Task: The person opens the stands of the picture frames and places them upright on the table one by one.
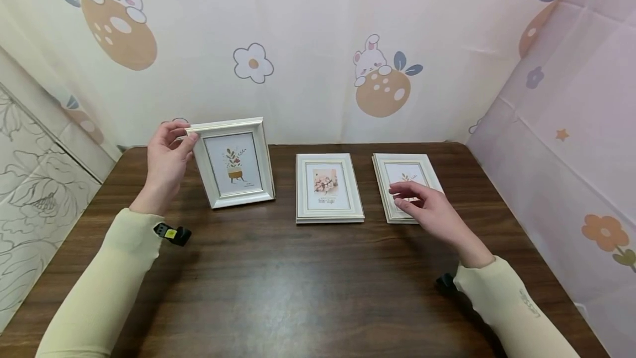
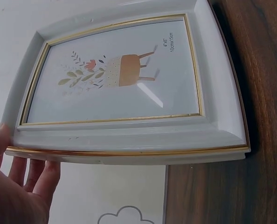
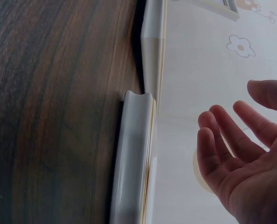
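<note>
At the top left corner of a white picture frame (image 1: 265,181) with a plant-pot print, my left hand (image 1: 168,154) pinches the edge, thumb in front and fingers behind. That frame stands propped up on its lower edge, leaning. The left wrist view shows its gold inner trim and the fingers (image 2: 47,182) at its side. Over a second white frame (image 1: 433,173) lying at the right, my right hand (image 1: 431,209) hovers with loosely bent fingers. It holds nothing and hides part of that print. Between them a third frame (image 1: 325,215), with a flower print, lies face up.
The frames are on a dark brown wooden table (image 1: 298,291). A pale curtain (image 1: 308,104) with rabbit and flower prints hangs right behind its back edge. Another printed cloth (image 1: 571,170) hangs along the right side. Black wrist straps (image 1: 171,233) sit at the sleeves.
</note>
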`<state>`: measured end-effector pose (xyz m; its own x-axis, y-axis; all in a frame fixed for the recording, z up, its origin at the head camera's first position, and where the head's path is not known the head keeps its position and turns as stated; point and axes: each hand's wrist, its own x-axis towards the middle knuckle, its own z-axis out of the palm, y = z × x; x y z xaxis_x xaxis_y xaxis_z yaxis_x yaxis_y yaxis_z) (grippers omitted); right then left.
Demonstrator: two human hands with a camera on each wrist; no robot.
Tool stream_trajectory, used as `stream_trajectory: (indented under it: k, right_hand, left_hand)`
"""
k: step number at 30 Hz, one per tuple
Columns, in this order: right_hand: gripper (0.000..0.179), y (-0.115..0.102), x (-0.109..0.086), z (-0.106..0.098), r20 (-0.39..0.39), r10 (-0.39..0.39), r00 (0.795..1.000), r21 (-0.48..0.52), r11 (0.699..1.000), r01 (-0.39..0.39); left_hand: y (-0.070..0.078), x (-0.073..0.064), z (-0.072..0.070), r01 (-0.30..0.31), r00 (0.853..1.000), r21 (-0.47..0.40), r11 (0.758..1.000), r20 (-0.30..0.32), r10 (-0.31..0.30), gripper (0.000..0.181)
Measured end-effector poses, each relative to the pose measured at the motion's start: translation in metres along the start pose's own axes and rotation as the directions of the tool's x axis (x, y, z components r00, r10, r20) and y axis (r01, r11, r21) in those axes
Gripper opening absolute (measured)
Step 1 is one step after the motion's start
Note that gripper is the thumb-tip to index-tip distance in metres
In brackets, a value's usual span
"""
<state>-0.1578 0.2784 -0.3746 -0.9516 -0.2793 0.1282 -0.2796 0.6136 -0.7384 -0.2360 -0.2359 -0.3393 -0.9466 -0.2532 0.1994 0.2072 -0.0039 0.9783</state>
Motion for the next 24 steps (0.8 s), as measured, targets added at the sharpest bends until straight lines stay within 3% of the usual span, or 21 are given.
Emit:
stream_trajectory:
  k: [4,11,15,24]
  right_hand:
    - [0.030,-0.001,0.000,0.000,0.000,0.005,1.000,0.000,1.000,-0.005]
    - [0.030,-0.001,0.000,0.000,-0.002,-0.003,1.000,-0.005,1.000,0.003]
    - [0.030,0.000,-0.001,-0.001,-0.010,-0.004,1.000,-0.021,1.000,0.004]
    - [0.032,0.000,-0.006,-0.009,-0.017,0.028,0.999,-0.069,0.997,-0.029]
  left_hand:
    - [-0.002,0.001,-0.001,-0.019,1.000,0.025,1.000,0.002,0.019,0.029]
    - [-0.004,-0.003,-0.007,-0.012,1.000,-0.042,0.999,-0.006,0.012,0.037]
    - [-0.006,-0.007,-0.014,0.015,0.999,-0.118,0.993,-0.039,-0.020,0.035]
    - [-0.016,-0.023,-0.034,0.093,0.990,-0.115,0.989,-0.094,-0.104,0.018]
